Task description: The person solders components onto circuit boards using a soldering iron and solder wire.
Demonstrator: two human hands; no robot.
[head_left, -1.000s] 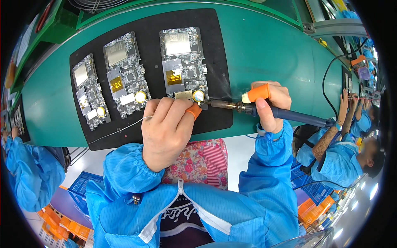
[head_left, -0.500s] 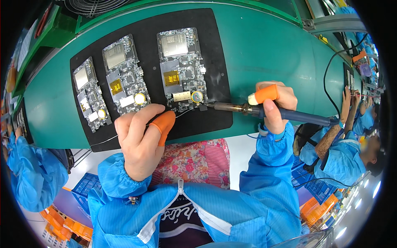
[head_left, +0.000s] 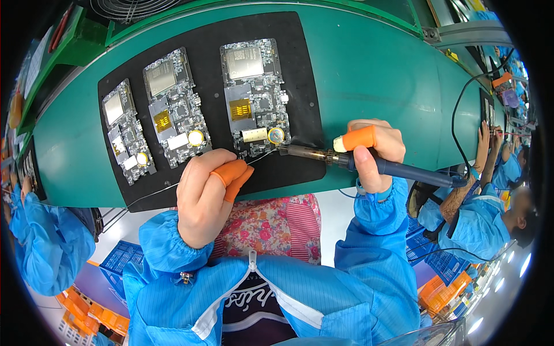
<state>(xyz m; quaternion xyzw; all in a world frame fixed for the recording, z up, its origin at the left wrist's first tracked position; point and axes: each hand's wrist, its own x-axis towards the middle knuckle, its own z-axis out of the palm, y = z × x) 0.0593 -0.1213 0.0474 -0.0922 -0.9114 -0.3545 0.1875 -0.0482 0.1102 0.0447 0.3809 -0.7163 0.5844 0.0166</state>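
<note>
My left hand (head_left: 203, 187), with orange finger cots, is closed on a thin solder wire (head_left: 261, 157). The wire's end reaches the lower edge of the rightmost circuit board (head_left: 264, 102). In my right hand (head_left: 378, 151), also wearing an orange finger cot, is a soldering iron (head_left: 404, 172) with a dark blue handle. Its tip meets that board's lower right corner, just below a round coin cell (head_left: 276, 135); whether it touches the wire is too small to tell. Two similar boards, a middle one (head_left: 180, 104) and a left one (head_left: 128, 135), lie beside it.
The boards rest on a black mat (head_left: 208, 57) on a green bench (head_left: 369, 69). The iron's black cable (head_left: 456, 109) loops at the right. Co-workers in blue sit on the left (head_left: 49, 242) and right (head_left: 473, 219). A round metal fan grille (head_left: 130, 7) stands at the back.
The soldering iron has moved left, its tip now at the rightmost board's lower corner. My left hand has shifted slightly right, bringing the solder wire closer to the tip.
</note>
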